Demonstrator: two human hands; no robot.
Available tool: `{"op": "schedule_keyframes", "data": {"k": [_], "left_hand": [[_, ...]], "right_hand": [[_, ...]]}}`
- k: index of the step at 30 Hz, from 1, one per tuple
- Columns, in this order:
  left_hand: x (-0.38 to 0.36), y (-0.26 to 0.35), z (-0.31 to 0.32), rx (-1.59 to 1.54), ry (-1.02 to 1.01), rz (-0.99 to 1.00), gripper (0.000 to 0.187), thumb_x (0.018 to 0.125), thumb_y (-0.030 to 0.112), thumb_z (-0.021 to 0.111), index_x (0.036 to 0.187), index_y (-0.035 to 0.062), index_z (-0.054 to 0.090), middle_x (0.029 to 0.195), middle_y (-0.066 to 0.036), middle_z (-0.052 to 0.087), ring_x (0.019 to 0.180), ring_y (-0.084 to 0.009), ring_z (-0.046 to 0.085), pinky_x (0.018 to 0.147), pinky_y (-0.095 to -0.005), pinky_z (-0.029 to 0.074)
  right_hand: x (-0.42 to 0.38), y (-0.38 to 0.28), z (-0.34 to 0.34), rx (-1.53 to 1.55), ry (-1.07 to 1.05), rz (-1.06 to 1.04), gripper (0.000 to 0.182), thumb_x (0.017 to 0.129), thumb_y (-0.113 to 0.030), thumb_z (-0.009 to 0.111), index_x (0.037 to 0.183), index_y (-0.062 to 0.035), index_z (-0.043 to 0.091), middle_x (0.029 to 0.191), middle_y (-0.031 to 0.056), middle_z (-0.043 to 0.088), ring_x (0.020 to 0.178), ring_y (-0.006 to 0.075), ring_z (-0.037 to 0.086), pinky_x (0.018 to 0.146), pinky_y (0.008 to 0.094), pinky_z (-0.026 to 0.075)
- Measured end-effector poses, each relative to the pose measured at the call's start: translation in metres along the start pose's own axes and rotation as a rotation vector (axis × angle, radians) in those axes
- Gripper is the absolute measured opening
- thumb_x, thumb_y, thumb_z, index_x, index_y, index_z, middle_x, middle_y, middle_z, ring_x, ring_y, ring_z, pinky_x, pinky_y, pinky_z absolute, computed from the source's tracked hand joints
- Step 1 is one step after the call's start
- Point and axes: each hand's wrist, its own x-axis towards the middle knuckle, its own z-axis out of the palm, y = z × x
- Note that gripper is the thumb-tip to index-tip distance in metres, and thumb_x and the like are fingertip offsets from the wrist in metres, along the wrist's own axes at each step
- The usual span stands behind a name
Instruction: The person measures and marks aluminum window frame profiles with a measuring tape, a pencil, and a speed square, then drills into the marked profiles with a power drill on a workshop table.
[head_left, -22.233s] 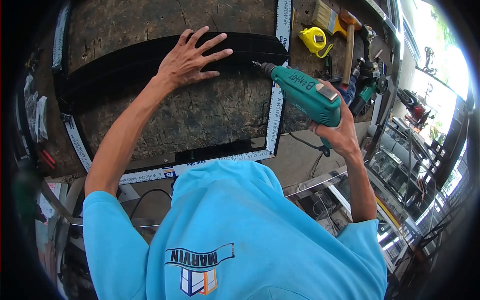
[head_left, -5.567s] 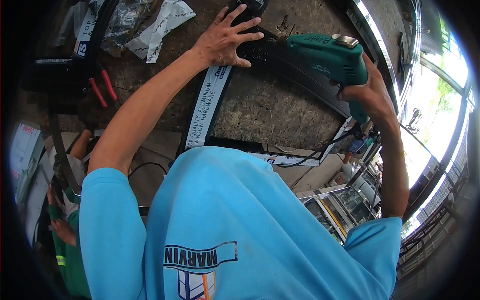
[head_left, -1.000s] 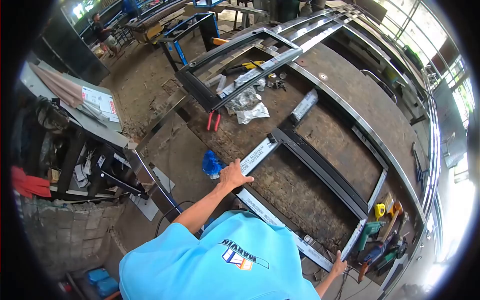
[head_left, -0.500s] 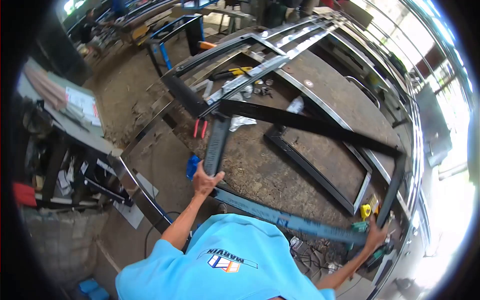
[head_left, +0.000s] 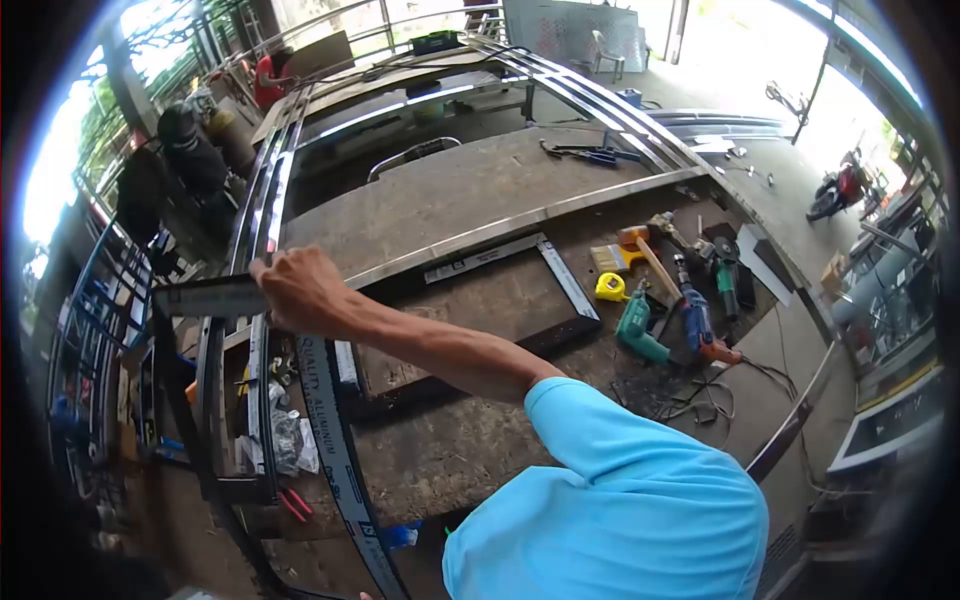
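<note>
My right hand (head_left: pixel 305 290) is closed around the end bar of a black aluminum frame (head_left: pixel 335 450), at its far corner. The frame is tilted on the left side, with printed protective film along one long bar. Of my left hand (head_left: pixel 368 596) only a sliver shows at the bottom edge, beside that bar; its fingers are hidden. Beneath my right forearm, a second black frame (head_left: pixel 530 350) lies on the worktable (head_left: pixel 430 490).
To the right lie a yellow tape measure (head_left: pixel 610 287), a brush (head_left: pixel 615 258), a hammer (head_left: pixel 655 265), a green power tool (head_left: pixel 640 330) and a blue drill (head_left: pixel 697 318). Red-handled pliers (head_left: pixel 295 504) are near the table's edge. Long metal bars (head_left: pixel 540 215) cross the table. A person (head_left: pixel 270 80) is far back.
The view has swung right. The held frame has turned from lying level in front of me to tilted at my left, and my right hand has moved across to the left with its far end.
</note>
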Motion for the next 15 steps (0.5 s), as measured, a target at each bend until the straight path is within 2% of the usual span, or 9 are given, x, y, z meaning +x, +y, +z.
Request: {"op": "schedule_keyframes", "data": {"k": [2,4,5,6,7,9,11,13,15], "left_hand": [[0.027,0.004,0.014,-0.113,-0.024,-0.143,0.052,0.075,0.034,0.072,0.107,-0.0056,0.062,0.100,-0.015,0.064,0.081,-0.0271,0.063,0.078,-0.0348,0.053],[0.036,0.030,-0.002,-0.188,-0.026,-0.274,0.054,0.072,0.034,0.075,0.106,-0.0064,0.062,0.099,-0.016,0.064,0.078,-0.0277,0.063,0.077,-0.0346,0.054],[0.027,0.056,-0.035,-0.248,0.017,-0.305,0.055,0.071,0.035,0.076,0.105,-0.0068,0.063,0.098,-0.017,0.064,0.076,-0.0280,0.063,0.077,-0.0345,0.054],[-0.028,0.093,0.022,0.019,0.095,0.160,0.053,0.078,0.039,0.066,0.110,-0.0027,0.061,0.108,-0.016,0.062,0.091,-0.0276,0.063,0.079,-0.0406,0.054],[-0.030,0.122,0.053,-0.090,-0.018,0.043,0.055,0.076,0.042,0.068,0.106,-0.0042,0.061,0.101,-0.015,0.063,0.088,-0.0267,0.063,0.078,-0.0389,0.053],[0.031,0.148,0.061,0.060,0.288,0.116,0.052,0.068,0.031,0.078,0.098,-0.0086,0.061,0.096,-0.013,0.062,0.076,-0.0256,0.060,0.071,-0.0385,0.050],[0.076,0.172,0.080,0.266,0.535,0.191,0.066,0.061,0.031,0.082,0.104,-0.0133,0.060,0.094,-0.014,0.063,0.076,-0.0254,0.060,0.071,-0.0383,0.049],[0.119,0.191,0.090,0.204,0.457,0.244,0.065,0.059,0.031,0.082,0.100,-0.0136,0.061,0.092,-0.016,0.064,0.078,-0.0256,0.060,0.071,-0.0387,0.049],[0.145,0.211,0.104,0.213,0.463,0.139,0.059,0.058,0.030,0.081,0.095,-0.0122,0.064,0.092,-0.016,0.065,0.079,-0.0265,0.060,0.071,-0.0393,0.049]], "right_hand": [[0.029,0.016,0.013,0.061,-0.095,0.055,0.042,0.070,-0.021,0.074,0.103,0.0010,0.061,0.085,0.0193,0.064,0.076,0.0283,0.063,0.063,0.0405,0.051],[0.041,0.026,0.049,-0.068,0.390,-0.145,0.046,0.069,-0.024,0.075,0.107,-0.0020,0.062,0.098,0.0211,0.061,0.098,0.0307,0.058,0.082,0.0453,0.047],[0.045,0.023,0.043,-0.023,0.385,-0.115,0.050,0.069,-0.025,0.076,0.111,-0.0041,0.061,0.109,0.0205,0.059,0.113,0.0333,0.049,0.096,0.0480,0.037],[0.046,0.029,0.047,-0.077,0.405,-0.067,0.052,0.072,-0.024,0.076,0.118,-0.0076,0.059,0.111,0.0182,0.060,0.112,0.0326,0.050,0.099,0.0453,0.035],[0.046,0.038,0.053,0.187,0.433,0.014,0.053,0.078,-0.026,0.070,0.125,-0.0061,0.056,0.106,0.0215,0.059,0.109,0.0352,0.050,0.097,0.0458,0.036],[0.025,0.030,0.063,0.444,0.425,0.326,0.042,0.080,-0.013,0.067,0.120,-0.0024,0.058,0.107,0.0205,0.061,0.100,0.0333,0.058,0.087,0.0386,0.047],[-0.032,0.056,0.092,0.231,0.201,0.412,0.044,0.078,-0.015,0.070,0.120,-0.0042,0.059,0.111,0.0190,0.063,0.102,0.0302,0.062,0.087,0.0378,0.048],[-0.128,0.086,0.124,0.295,0.093,0.512,0.041,0.077,-0.013,0.072,0.115,-0.0006,0.061,0.108,0.0179,0.064,0.098,0.0286,0.063,0.085,0.0365,0.049],[-0.228,0.068,0.117,0.156,-0.045,0.873,0.038,0.078,-0.011,0.070,0.114,-0.0001,0.061,0.102,0.0150,0.065,0.091,0.0266,0.063,0.083,0.0342,0.048]]}}
